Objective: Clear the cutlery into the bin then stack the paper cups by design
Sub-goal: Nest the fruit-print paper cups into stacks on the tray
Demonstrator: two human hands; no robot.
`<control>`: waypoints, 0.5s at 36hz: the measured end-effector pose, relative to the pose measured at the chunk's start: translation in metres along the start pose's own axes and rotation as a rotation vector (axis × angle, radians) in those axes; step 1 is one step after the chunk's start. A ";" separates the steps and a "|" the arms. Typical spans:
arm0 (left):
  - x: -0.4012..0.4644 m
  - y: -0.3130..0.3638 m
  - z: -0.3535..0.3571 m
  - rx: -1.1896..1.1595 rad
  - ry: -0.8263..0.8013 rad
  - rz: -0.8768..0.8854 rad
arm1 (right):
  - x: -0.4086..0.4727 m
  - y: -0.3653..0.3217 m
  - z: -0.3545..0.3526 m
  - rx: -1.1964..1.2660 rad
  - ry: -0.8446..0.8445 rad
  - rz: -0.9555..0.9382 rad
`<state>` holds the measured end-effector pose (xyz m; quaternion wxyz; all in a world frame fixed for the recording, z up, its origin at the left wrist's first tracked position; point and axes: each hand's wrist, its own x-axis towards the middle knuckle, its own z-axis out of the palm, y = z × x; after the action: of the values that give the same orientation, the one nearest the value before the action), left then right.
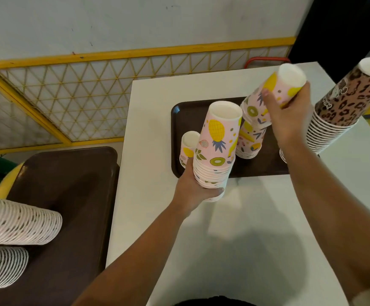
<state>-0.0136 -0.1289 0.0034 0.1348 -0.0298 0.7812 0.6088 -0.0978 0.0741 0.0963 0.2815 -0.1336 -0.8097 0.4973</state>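
You are looking at a stack of upside-down pink paper cups printed with pineapples and kiwis point(216, 149), leaning slightly at the near edge of the dark brown tray point(179, 138). A second fruit-print stack point(249, 140) is standing farther back on that tray, and a tilted fruit-print cup point(277, 89) is hovering just above it. A small fruit-print cup point(188, 146) is sitting to the left. A leopard-print paper cup stack point(343, 107) is leaning at the right.

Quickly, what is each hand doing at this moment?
Left hand: grips the fruit-print cup stack near its base.
Right hand: grips a smaller fruit-print stack, lifted and tilted above the tray.
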 end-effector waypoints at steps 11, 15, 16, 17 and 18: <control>0.005 -0.001 -0.002 -0.014 -0.020 0.009 | -0.022 0.000 0.006 0.004 -0.121 -0.088; 0.005 0.003 -0.002 -0.024 -0.021 0.006 | -0.045 -0.035 0.001 0.177 -0.441 -0.192; 0.005 0.003 -0.002 -0.033 -0.023 0.003 | -0.049 -0.041 0.000 0.162 -0.549 -0.170; 0.005 0.004 -0.001 -0.037 -0.028 0.002 | -0.053 -0.043 0.001 0.135 -0.621 -0.146; 0.005 0.004 -0.001 -0.039 -0.034 0.000 | -0.057 -0.043 0.002 0.103 -0.646 -0.134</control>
<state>-0.0196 -0.1284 0.0063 0.1475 -0.0220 0.7668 0.6243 -0.0506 0.0238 0.1154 0.0484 0.0988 -0.8380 0.5345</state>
